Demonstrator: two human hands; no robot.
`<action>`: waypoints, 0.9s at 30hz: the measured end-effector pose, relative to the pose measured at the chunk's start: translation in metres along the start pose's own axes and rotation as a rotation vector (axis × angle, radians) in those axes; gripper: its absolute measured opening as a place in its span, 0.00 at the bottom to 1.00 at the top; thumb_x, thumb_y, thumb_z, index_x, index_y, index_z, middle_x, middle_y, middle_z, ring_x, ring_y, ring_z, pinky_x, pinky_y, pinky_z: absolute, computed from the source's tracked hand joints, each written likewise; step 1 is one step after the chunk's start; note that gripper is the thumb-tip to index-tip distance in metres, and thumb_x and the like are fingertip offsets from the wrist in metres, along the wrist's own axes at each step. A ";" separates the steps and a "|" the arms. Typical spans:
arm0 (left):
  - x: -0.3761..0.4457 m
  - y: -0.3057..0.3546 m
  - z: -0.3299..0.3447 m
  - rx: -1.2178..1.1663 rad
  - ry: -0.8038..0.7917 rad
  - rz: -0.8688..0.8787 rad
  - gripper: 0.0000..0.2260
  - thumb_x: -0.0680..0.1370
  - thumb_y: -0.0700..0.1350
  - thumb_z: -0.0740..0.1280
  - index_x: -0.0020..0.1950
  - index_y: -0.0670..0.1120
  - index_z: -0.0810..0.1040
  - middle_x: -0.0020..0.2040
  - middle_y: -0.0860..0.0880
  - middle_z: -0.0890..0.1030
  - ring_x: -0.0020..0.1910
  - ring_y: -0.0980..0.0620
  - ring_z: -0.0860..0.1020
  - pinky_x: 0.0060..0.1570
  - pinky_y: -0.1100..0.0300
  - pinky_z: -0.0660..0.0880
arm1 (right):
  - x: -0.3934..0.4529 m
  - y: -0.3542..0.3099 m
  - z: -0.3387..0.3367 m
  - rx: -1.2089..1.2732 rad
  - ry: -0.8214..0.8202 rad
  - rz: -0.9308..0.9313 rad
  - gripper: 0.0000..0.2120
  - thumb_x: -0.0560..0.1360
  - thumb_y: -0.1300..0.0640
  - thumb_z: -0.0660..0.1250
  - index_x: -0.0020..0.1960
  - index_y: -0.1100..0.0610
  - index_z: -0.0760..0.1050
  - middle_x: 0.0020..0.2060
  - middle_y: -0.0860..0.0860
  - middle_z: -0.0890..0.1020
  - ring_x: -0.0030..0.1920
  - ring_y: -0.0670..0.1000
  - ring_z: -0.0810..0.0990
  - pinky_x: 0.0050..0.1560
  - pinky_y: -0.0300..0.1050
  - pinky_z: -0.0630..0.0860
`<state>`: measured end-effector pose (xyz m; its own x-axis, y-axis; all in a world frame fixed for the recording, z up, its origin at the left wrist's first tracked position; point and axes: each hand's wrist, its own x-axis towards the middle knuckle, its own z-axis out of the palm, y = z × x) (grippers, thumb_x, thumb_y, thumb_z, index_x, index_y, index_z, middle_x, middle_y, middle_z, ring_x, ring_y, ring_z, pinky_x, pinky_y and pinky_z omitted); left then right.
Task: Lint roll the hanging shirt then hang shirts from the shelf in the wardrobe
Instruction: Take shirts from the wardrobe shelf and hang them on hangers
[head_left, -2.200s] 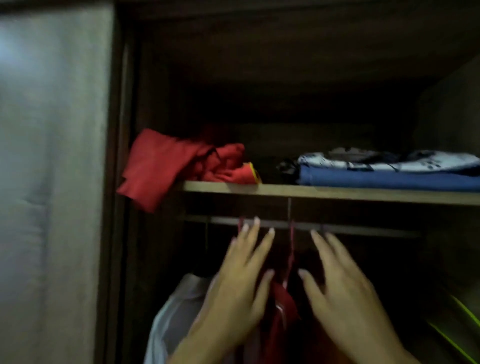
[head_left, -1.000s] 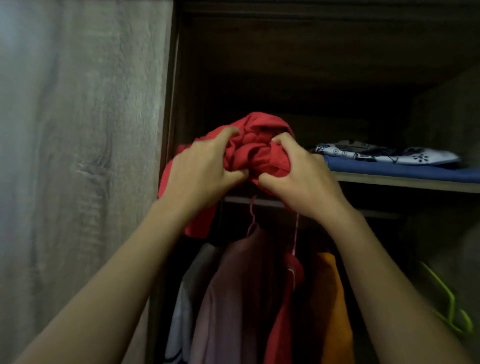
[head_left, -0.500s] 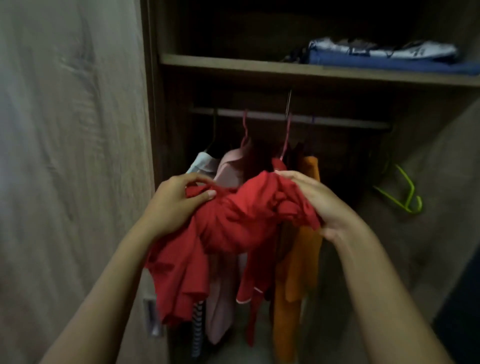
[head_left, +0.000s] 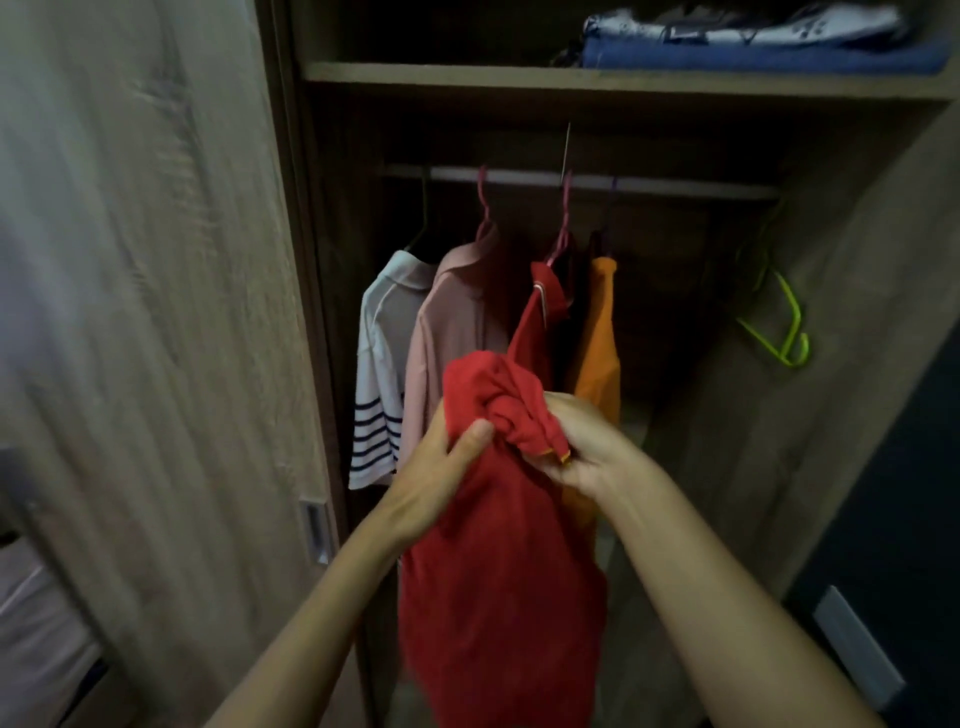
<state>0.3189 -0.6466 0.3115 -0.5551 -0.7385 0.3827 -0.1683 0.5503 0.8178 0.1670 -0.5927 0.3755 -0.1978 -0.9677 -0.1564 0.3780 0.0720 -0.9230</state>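
A red shirt (head_left: 498, 571) hangs down in front of the wardrobe, bunched at its top between both hands. My left hand (head_left: 436, 467) grips the cloth from the left, thumb pressed into it. My right hand (head_left: 587, 447) pinches the bunched end with a yellow trim from the right. Behind, several shirts hang on the rail (head_left: 582, 183): a white striped one (head_left: 376, 364), a pink one (head_left: 457, 322), a red one (head_left: 540, 317) and an orange one (head_left: 597, 338). On the shelf (head_left: 571, 83) lie a folded blue garment (head_left: 753, 54) and a patterned white one (head_left: 743, 26).
An empty lime-green hanger (head_left: 779, 322) hangs at the right inside the wardrobe. The wooden sliding door (head_left: 156, 312) with a recessed handle (head_left: 315, 530) stands on the left. The wardrobe's right wall (head_left: 857, 312) runs close beside my right arm.
Both hands took the red shirt off the shelf and brought it down in front of the hanging shirts. The shirt now hangs longer below my hands, which are closer together.
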 end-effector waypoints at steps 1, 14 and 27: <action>-0.002 0.010 0.007 -0.049 0.099 0.002 0.17 0.80 0.48 0.62 0.68 0.49 0.69 0.66 0.56 0.75 0.62 0.63 0.74 0.63 0.68 0.68 | -0.001 0.001 -0.002 0.053 -0.026 0.008 0.15 0.77 0.64 0.63 0.34 0.60 0.82 0.27 0.52 0.83 0.22 0.44 0.78 0.21 0.32 0.73; 0.037 0.074 0.004 -0.398 0.133 -0.096 0.16 0.82 0.50 0.58 0.69 0.50 0.71 0.64 0.50 0.77 0.64 0.55 0.74 0.67 0.57 0.69 | -0.037 -0.037 -0.035 -0.707 -0.126 -0.589 0.18 0.72 0.59 0.73 0.60 0.47 0.77 0.54 0.42 0.82 0.55 0.38 0.80 0.55 0.33 0.75; 0.035 0.077 -0.057 -0.416 0.096 -0.131 0.14 0.76 0.50 0.67 0.60 0.47 0.79 0.52 0.47 0.84 0.50 0.54 0.83 0.52 0.61 0.79 | -0.027 -0.098 0.018 -0.367 0.024 -0.592 0.13 0.82 0.58 0.55 0.54 0.57 0.79 0.47 0.56 0.84 0.46 0.51 0.82 0.46 0.48 0.80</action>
<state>0.3326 -0.6521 0.4126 -0.4697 -0.8350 0.2866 0.1212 0.2606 0.9578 0.1518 -0.5782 0.4770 -0.2974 -0.8639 0.4064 -0.1292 -0.3853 -0.9137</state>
